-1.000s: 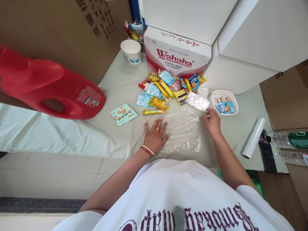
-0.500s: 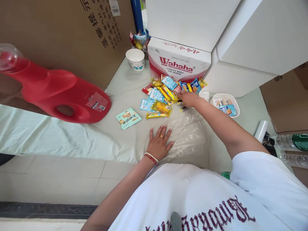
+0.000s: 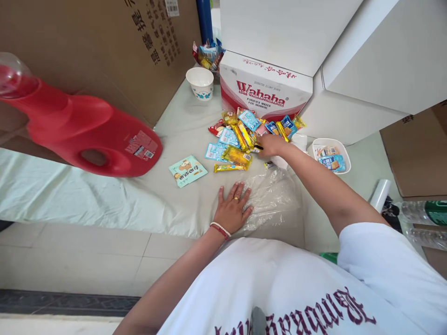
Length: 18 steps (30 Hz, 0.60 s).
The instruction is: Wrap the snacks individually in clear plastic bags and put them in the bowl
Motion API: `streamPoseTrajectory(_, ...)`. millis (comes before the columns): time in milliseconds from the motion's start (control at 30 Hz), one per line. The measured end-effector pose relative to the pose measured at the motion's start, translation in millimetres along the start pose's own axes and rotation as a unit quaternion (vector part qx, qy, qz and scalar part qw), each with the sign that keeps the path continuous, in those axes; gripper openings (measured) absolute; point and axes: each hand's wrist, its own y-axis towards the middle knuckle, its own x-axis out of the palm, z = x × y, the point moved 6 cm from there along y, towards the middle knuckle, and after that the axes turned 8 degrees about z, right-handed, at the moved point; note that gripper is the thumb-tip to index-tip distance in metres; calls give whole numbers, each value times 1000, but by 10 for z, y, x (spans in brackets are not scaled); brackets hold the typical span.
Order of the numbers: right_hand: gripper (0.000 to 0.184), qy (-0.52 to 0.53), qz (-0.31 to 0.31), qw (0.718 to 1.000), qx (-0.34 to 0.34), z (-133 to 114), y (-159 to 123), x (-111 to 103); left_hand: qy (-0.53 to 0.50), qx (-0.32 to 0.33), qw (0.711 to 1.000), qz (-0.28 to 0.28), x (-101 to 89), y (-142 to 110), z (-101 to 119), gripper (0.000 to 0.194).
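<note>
My left hand (image 3: 232,209) lies flat on the covered table, fingers spread, beside a clear plastic bag (image 3: 275,200). Fingers curled, my right hand (image 3: 271,146) reaches into a heap of wrapped snacks (image 3: 246,135); what its fingertips hold, if anything, is hidden. A dark-ended packet (image 3: 257,147) shows right by those fingertips. Around them lie yellow bar wrappers, light blue sachets (image 3: 229,137) and dark blue biscuit packs (image 3: 288,125). A yellow stick-shaped packet (image 3: 230,167) is at the heap's near edge. To its left rests a mint green packet (image 3: 187,171).
Behind the heap stands a Wahaha water carton (image 3: 265,88). A paper cup (image 3: 200,83) and a container of snacks (image 3: 209,56) are at the back left. At right is a white tub (image 3: 330,156) with packets; a red jug (image 3: 94,135) stands at left.
My right hand has drawn slightly nearer and its fingers are more curled. The left hand stays flat in place. The view has shifted a little.
</note>
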Motion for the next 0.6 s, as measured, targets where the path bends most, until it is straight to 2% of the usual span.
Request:
streamPoseTrajectory(67, 53, 64, 60, 996, 5, -17, 124, -78, 1, 0, 1000, 0, -2, 1, -1, 60)
streamPoseTrajectory(133, 50, 142, 116, 982, 39, 15, 222, -120, 1, 0, 1000, -2, 0, 0, -5, 60)
streamPoseTrajectory(233, 49, 216, 150, 960, 92, 23, 300, -84, 1, 0, 1000, -6, 3, -1, -11, 60)
streamPoseTrajectory(300, 51, 206, 156, 962, 85, -67, 318, -52, 1, -1, 1000, -8, 2, -1, -9, 60)
streamPoseTrajectory(433, 62, 103, 155, 979, 80, -288, 278, -22, 0, -3, 1000, -10, -7, -1, -1, 60)
streamPoseTrajectory(533, 73, 52, 121, 989, 70, -395, 186, 2, -1, -3, 1000, -10, -14, -1, 1, 60)
streamPoseTrajectory(600, 67, 32, 94, 994, 43, -409, 104, 16, -3, -3, 1000, -11, -17, -2, -2, 59)
